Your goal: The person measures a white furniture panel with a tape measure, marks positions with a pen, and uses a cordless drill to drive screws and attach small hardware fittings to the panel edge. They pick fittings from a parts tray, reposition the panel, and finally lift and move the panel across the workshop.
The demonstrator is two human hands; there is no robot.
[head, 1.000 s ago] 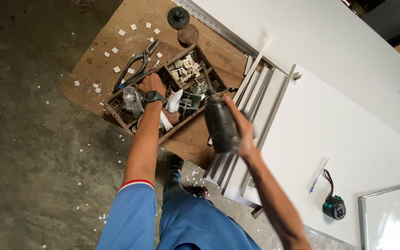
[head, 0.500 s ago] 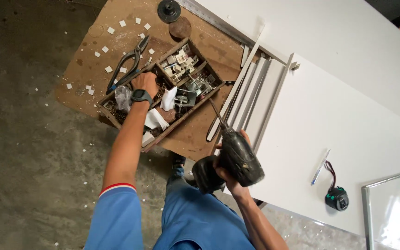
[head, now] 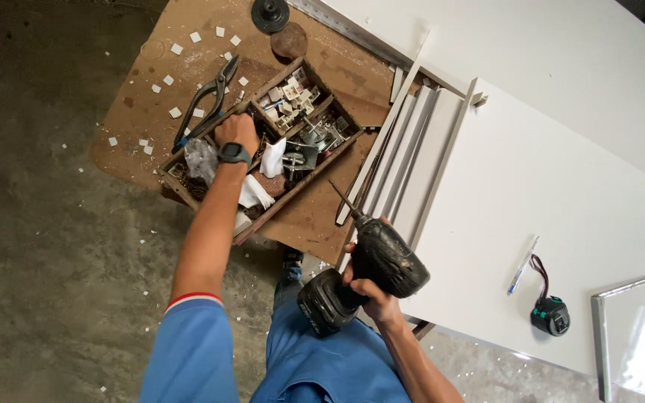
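Since half a second ago my right hand [head: 371,287] has carried the black cordless drill [head: 367,272] a little lower and toward my body, its bit now pointing up-left at the wooden tray, while my left hand [head: 237,133] has stayed down in that tray. Going from big to small: the large white laminated board [head: 561,186] lies flat on my right, rigid and smooth, likely slippery under a palm. The brown particle-board sheet [head: 315,216] on the floor carries the shallow wooden compartment tray [head: 304,179], stiff and probably heavy with metal fittings. I judge the drill dense and bottom-heavy at its battery, so I keep my right hand wrapped tight around the rubbery handle, where it balances best. My left hand, with the black wristwatch [head: 234,154], is curled into a left compartment; I cannot tell whether it has closed on anything. Those small fittings look hard, light and easy to drop.
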